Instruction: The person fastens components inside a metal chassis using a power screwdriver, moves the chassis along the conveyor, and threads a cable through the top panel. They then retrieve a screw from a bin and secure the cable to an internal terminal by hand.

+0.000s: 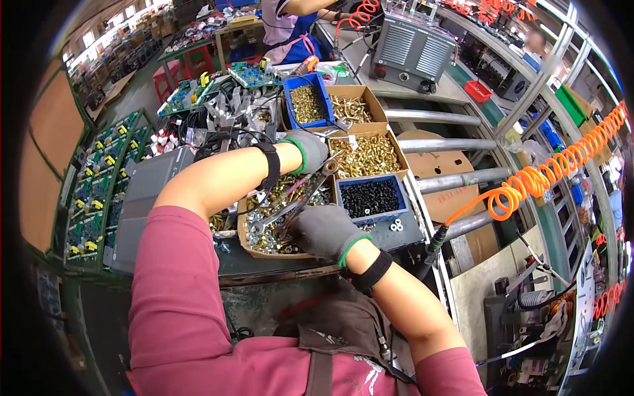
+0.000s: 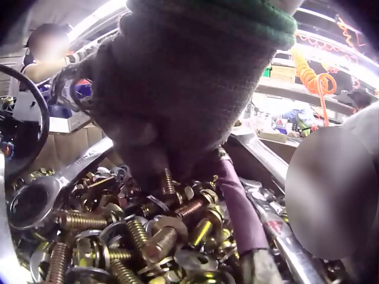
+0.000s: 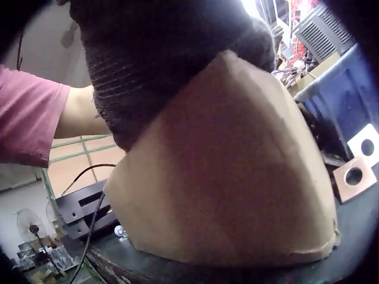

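My left hand (image 1: pixel 312 153), in a grey glove with a green cuff, reaches into a cardboard box (image 1: pixel 277 253) of mixed bolts and washers. In the left wrist view its fingers point down, in shadow, right at an upright bolt (image 2: pixel 169 182). A ring-ended wrench (image 2: pixel 44 198) and a purple-sleeved tool (image 2: pixel 241 207) lie on the bolts nearby. My right hand (image 1: pixel 325 231), gloved alike, is over the box's near right side, beside a long wrench (image 1: pixel 309 193). In the right wrist view the box wall (image 3: pixel 231 177) hides its fingers, so I cannot tell what they hold.
Behind are a blue bin (image 1: pixel 308 102) and cardboard boxes of brass-coloured screws (image 1: pixel 370 155). A blue bin of black screws (image 1: pixel 371 200) sits right, with white nuts (image 1: pixel 396 226) nearby. Green circuit boards (image 1: pixel 99 191) stand left. Metal rollers (image 1: pixel 456 178) and an orange coiled hose (image 1: pixel 528 181) are right.
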`<state>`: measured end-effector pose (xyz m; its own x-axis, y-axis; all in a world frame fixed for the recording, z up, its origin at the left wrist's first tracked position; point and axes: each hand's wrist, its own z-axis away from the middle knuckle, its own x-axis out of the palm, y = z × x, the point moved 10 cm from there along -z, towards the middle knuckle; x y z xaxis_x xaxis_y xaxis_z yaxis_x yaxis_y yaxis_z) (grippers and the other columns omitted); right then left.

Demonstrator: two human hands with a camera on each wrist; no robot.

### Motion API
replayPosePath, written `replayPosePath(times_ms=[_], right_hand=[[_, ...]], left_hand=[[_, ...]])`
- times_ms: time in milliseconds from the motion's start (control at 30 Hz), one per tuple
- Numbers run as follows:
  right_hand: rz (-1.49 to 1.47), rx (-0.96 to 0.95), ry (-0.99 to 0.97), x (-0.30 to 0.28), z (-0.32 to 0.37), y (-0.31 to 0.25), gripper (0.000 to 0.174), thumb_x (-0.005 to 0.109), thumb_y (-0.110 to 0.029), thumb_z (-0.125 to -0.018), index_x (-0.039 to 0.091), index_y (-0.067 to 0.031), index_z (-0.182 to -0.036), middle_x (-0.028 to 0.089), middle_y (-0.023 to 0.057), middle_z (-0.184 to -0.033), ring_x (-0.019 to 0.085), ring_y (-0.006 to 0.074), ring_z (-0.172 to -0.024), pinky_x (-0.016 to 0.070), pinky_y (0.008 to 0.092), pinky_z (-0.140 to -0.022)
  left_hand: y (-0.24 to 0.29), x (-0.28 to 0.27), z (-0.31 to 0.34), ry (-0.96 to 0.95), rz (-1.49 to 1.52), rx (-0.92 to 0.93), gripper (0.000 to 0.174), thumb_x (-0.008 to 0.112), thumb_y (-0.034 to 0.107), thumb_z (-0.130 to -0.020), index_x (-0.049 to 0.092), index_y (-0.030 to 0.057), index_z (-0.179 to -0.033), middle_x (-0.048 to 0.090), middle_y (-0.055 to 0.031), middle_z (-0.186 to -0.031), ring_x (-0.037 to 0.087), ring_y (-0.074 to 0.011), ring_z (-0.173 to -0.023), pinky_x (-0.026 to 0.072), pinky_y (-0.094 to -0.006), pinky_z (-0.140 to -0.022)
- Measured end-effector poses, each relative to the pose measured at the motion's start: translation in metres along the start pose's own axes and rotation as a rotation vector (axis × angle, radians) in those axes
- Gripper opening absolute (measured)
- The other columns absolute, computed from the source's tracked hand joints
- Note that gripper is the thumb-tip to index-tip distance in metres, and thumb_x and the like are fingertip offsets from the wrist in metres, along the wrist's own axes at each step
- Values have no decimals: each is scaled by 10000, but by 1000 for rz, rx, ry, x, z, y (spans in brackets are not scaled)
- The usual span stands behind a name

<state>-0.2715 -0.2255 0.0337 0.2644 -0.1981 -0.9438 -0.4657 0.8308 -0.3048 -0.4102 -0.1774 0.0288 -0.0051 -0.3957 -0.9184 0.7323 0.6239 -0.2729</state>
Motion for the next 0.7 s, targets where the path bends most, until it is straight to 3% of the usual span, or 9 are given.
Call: replayPosePath(times_ms=[133, 267, 500, 567, 700], right_hand=[[91, 98, -111, -1, -2, -3, 189, 601, -140, -755, 673, -41, -899, 682, 162, -898, 669, 315, -855, 531, 415, -731], [46, 30, -34, 6, -5, -2, 178, 595, -128, -757, 683, -42, -886, 682, 167, -891, 669, 322, -855, 531, 417, -737], [24, 28, 11, 7, -2, 2, 183, 586, -130, -756, 680, -33, -880, 677, 180, -901, 665, 331, -860, 530, 426, -737], [13, 20, 10, 4, 0, 2, 179, 584, -129, -754, 669, -31, -877, 677, 178, -895, 662, 334, -858, 527, 423, -736], [-19, 29, 70, -4, 5, 1, 170, 578, -124, -754, 656, -30, -872, 673, 175, -898, 655, 335, -867, 522, 425, -739]], left_hand=[[-12, -3, 5, 22, 99, -54, 263, 572, 221, -806, 683, 22, -937, 671, -193, -906, 662, -350, -840, 523, -446, -711], [-21, -18, 30, 74, 177, -79, 364, 590, 375, -824, 684, 38, -925, 662, -201, -880, 648, -360, -808, 508, -443, -735], [-33, -23, 34, 9, 255, -134, 445, 645, 457, -794, 695, 25, -884, 663, -189, -798, 652, -331, -775, 505, -424, -722], [-35, -32, 35, 58, 302, -106, 406, 666, 421, -800, 695, 26, -885, 672, -168, -781, 664, -286, -723, 517, -393, -691], [-46, -74, 56, 265, 816, -137, 366, 668, 328, -817, 662, -8, -963, 664, -89, -751, 607, -124, -563, 510, -276, -516]])
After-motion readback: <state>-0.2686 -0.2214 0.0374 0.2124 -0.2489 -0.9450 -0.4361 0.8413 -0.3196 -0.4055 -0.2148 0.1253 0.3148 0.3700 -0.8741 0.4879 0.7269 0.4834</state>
